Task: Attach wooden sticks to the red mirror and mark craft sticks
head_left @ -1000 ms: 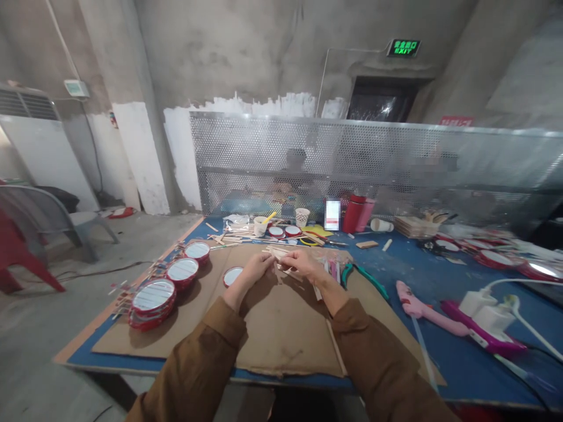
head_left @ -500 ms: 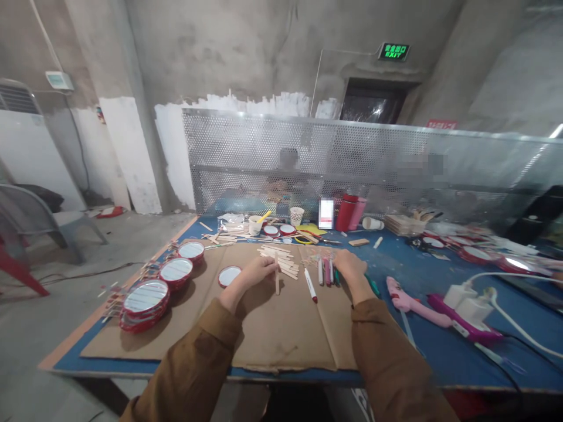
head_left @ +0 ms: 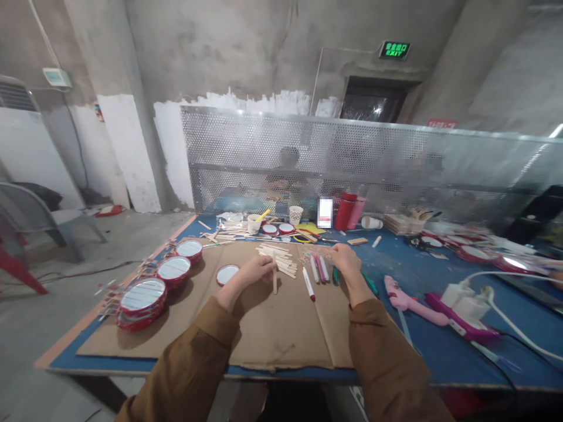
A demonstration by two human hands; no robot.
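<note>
While the person works at a blue-topped table (head_left: 440, 358), the fingers (head_left: 264, 264) of the left hand (head_left: 251, 271) are curled closed around the top of a single wooden craft stick (head_left: 275, 282), which points nearly straight down at a flattened cardboard sheet (head_left: 281, 334). Just beyond it lies a loose pile of craft sticks (head_left: 277, 258). The right hand (head_left: 346, 262) rests with bent fingers at the far ends of a row of marker pens (head_left: 319, 268); whether it grips anything cannot be told. A white marker with a red tip (head_left: 308, 284) lies between the hands.

Stacks of red-rimmed round mirrors (head_left: 143, 296) sit to the left on the cardboard, and a single mirror (head_left: 227, 274) lies near the left hand. To the right are green-handled pliers (head_left: 370, 284), a pink glue gun (head_left: 404, 299) and white power adapters (head_left: 457, 308). A red flask (head_left: 345, 211) and a paper cup (head_left: 295, 214) stand at the far edge. Beyond them, a person (head_left: 288, 158) shows blurred through a perforated metal screen (head_left: 246, 140). High on the far wall, a green sign (head_left: 393, 50) reads EXIT.
</note>
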